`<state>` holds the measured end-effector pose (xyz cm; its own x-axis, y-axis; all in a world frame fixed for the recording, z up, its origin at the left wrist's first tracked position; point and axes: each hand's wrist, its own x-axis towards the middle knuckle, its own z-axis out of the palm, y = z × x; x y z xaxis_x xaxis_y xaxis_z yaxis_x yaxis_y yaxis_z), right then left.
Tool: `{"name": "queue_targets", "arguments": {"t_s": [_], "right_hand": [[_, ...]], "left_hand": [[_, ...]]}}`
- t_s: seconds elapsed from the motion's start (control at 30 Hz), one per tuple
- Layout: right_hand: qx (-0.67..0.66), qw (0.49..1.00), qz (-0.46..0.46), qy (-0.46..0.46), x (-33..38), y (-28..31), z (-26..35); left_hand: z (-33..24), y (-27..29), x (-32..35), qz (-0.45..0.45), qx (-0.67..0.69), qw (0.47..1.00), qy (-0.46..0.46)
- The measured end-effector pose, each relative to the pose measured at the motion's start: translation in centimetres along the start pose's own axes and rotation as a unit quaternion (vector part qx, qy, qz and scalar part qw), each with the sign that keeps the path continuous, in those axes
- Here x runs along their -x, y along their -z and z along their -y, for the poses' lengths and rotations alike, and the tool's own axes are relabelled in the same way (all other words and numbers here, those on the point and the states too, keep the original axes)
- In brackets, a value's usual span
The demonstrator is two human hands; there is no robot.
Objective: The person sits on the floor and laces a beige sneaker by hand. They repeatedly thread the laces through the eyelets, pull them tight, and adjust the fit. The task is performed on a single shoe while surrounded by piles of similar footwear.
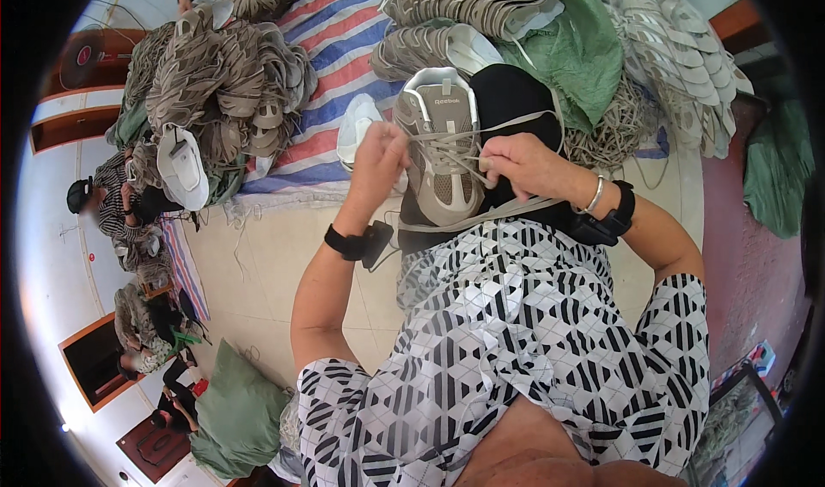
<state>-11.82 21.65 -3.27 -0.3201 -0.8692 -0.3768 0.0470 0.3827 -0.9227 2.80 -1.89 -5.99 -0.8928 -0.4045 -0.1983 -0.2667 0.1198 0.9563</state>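
Note:
A beige and brown shoe upper (440, 177) with a pale rim rests on my lap, its toe end toward me. A flat beige shoelace (447, 148) crosses its eyelet rows, with loose lengths running out to the right and around the toe. My left hand (381, 162) is beside the upper's left edge, fingers closed on a stretch of the lace. On the right side, my right hand (521, 164) pinches the lace close to the eyelets. Just behind my left hand, a white-lined upper (357, 124) lies on the striped sheet.
Stacked uppers (468, 6) lie on the striped sheet (339, 27), with a bigger heap (223, 83) to the left. A green sack (580, 53) and a tangle of laces (614, 130) are at the right. Several people sit along the left wall, near a large green bag (236, 414).

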Motion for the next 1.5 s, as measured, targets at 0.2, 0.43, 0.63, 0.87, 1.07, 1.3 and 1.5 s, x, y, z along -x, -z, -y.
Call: {"name": "queue_targets", "arguments": {"t_s": [0.2,0.43,0.63,0.87,1.07,1.3,1.5], "right_hand": [[-0.071,0.988,-0.122,0.06,-1.9,1.6,0.4],[0.232,0.942,-0.158,0.186,-2.1,1.4,-1.5],[0.002,0.982,-0.19,-0.011,2.2,5.9,-4.6],[0.392,0.794,-0.395,0.243,1.4,7.0,-4.4],[0.366,0.877,-0.214,0.226,-3.1,1.7,-1.5],[0.421,0.864,-0.223,0.162,-2.7,0.0,-2.0],[0.428,0.84,-0.244,0.227,-2.8,-0.1,-2.6]], "left_hand": [[-2.1,8.5,-2.0,-0.168,0.161,0.971,-0.057],[-1.2,9.5,-0.6,-0.15,0.002,0.986,-0.069],[3.6,11.1,1.2,-0.119,-0.3,0.946,-0.023],[-0.2,3.5,0.7,-0.12,-0.233,0.957,-0.125],[0.1,-0.8,-0.7,-0.071,-0.055,0.991,-0.094],[-0.1,-1.2,0.8,-0.031,-0.005,0.999,0.015],[0.8,-1.5,0.4,-0.011,0.024,0.999,0.027]]}}
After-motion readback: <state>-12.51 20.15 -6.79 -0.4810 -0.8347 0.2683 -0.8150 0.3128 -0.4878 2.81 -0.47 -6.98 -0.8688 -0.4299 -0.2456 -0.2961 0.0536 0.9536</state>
